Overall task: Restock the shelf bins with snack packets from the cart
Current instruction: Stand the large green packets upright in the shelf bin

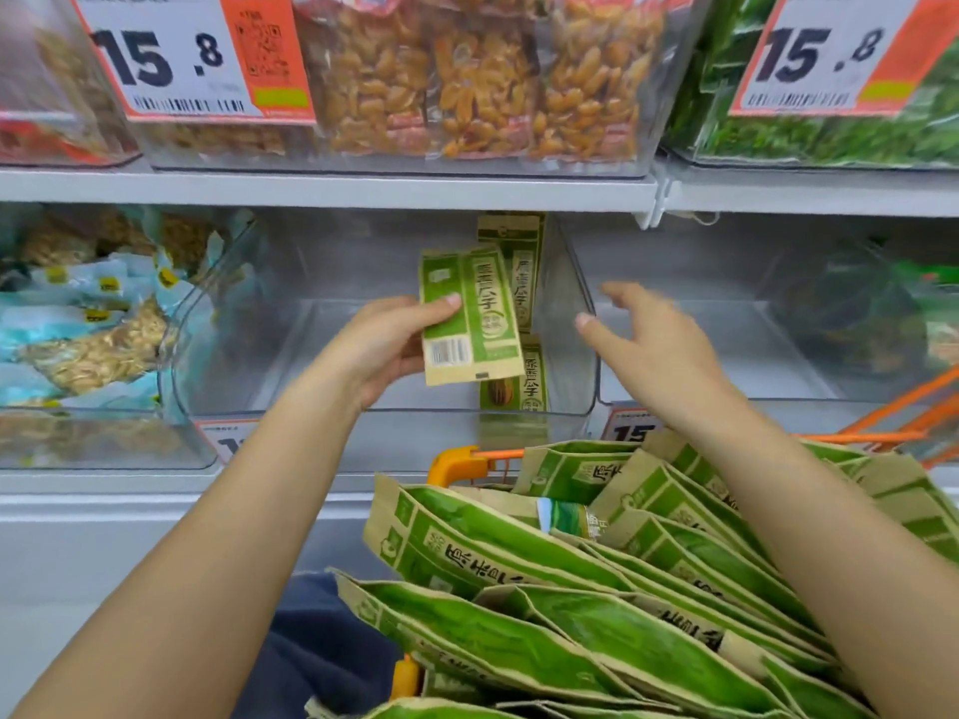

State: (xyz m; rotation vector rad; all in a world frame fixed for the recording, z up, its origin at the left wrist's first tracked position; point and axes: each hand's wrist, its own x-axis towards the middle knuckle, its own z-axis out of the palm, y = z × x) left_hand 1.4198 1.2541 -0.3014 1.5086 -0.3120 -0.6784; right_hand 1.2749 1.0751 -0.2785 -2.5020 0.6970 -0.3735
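My left hand (pixel 386 342) grips a green and tan snack packet (pixel 469 313) upright in front of the clear middle shelf bin (pixel 311 355). Inside that bin, packets of the same kind (pixel 521 282) stand against its right wall. My right hand (pixel 648 337) hovers to the right of the held packet at the bin's right edge, fingers relaxed and spread, holding nothing. Below, the orange cart (pixel 459 461) is piled with several matching green packets (pixel 597 589).
A bin of pale blue packets (pixel 88 324) sits to the left. Another clear bin (pixel 752 329) lies to the right. The upper shelf holds bins of orange snacks (pixel 467 80) and green bags (pixel 830 137) with price tags reading 15.8.
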